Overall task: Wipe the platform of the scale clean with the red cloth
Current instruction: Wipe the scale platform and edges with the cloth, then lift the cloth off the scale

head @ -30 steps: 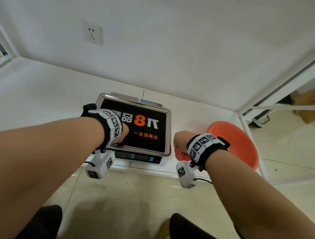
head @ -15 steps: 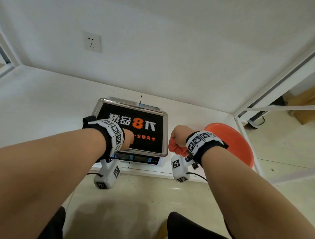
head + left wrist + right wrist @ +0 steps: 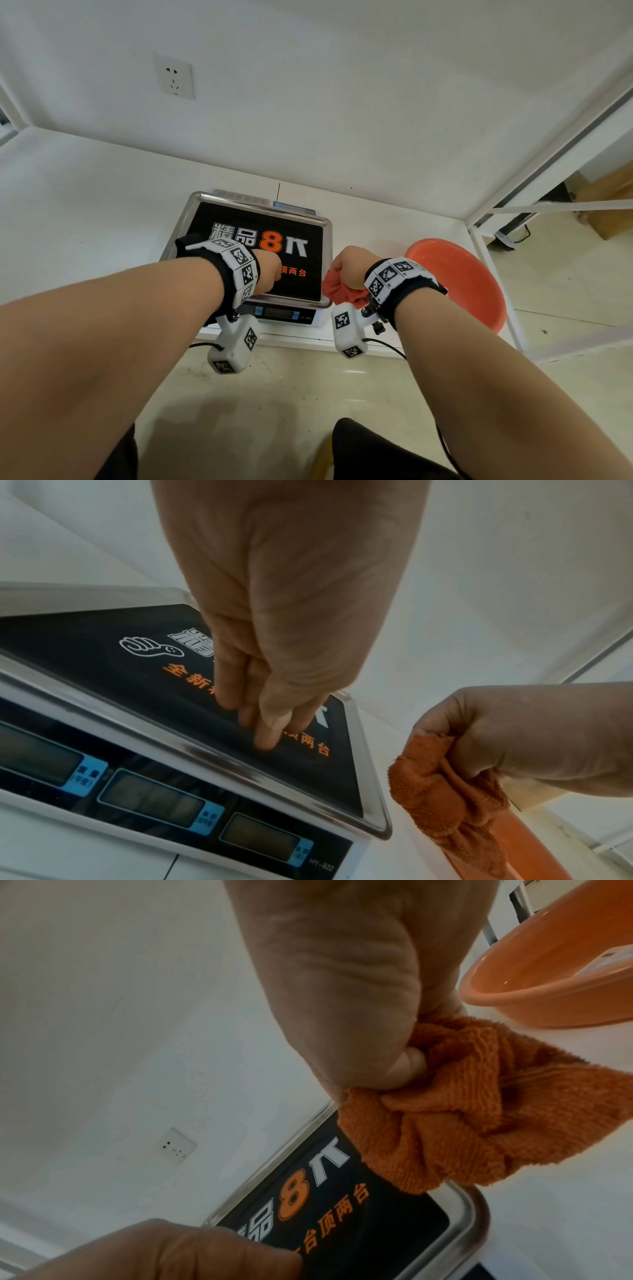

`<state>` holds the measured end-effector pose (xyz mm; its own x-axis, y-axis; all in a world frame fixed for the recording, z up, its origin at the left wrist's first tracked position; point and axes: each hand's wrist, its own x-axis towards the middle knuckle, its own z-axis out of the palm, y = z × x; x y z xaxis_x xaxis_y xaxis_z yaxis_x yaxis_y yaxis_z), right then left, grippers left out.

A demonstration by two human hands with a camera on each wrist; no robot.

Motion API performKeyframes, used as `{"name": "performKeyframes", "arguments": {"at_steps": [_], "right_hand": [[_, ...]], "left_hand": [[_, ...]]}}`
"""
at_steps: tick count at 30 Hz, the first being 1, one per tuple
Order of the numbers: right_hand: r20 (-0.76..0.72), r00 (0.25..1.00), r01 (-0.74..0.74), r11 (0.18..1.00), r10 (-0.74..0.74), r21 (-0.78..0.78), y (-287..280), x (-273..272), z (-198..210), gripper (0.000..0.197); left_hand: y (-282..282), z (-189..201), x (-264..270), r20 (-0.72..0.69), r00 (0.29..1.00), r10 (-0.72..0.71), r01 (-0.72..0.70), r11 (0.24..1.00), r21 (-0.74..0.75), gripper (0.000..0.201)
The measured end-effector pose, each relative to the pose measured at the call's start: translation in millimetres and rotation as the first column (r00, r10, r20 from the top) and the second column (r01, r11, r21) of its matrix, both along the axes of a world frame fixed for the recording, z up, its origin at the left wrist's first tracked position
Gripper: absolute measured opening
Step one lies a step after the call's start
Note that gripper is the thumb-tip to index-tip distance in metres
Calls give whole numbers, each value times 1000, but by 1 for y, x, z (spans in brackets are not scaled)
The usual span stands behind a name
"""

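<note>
A digital scale (image 3: 274, 313) stands on the white table, its steel-rimmed platform (image 3: 327, 240) (image 3: 368, 772) (image 3: 472, 1218) covered by a black sheet with white and orange print. My left hand (image 3: 269, 265) (image 3: 274, 718) (image 3: 164, 1250) rests straight fingertips on the platform's near part. My right hand (image 3: 347, 265) (image 3: 507, 731) (image 3: 342, 1001) grips the bunched red cloth (image 3: 337, 289) (image 3: 441, 796) (image 3: 455, 1112) in a fist at the platform's right front corner, the cloth hanging just above the rim.
An orange basin (image 3: 462, 277) (image 3: 555, 969) sits on the table right of the scale, close behind my right wrist. A wall socket (image 3: 174, 80) is on the white wall behind. The table's front edge runs just below the scale; a white frame stands at the right.
My right hand has carried the cloth left and forward to the platform's right front corner. The left hand stays on the platform.
</note>
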<state>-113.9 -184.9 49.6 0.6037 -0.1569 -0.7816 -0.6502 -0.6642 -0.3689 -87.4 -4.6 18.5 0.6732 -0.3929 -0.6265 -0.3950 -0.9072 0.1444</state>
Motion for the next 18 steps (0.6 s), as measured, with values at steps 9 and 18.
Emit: {"name": "performKeyframes", "arguments": {"at_steps": [9, 18], "right_hand": [[231, 966, 117, 993, -114, 1, -32, 0, 7, 20], [344, 883, 297, 948, -319, 116, -56, -12, 43, 40]], "left_hand": [[-1, 18, 7, 119, 959, 256, -221, 944, -245, 31], [-21, 28, -2, 120, 965, 233, -163, 893, -420, 36]]}}
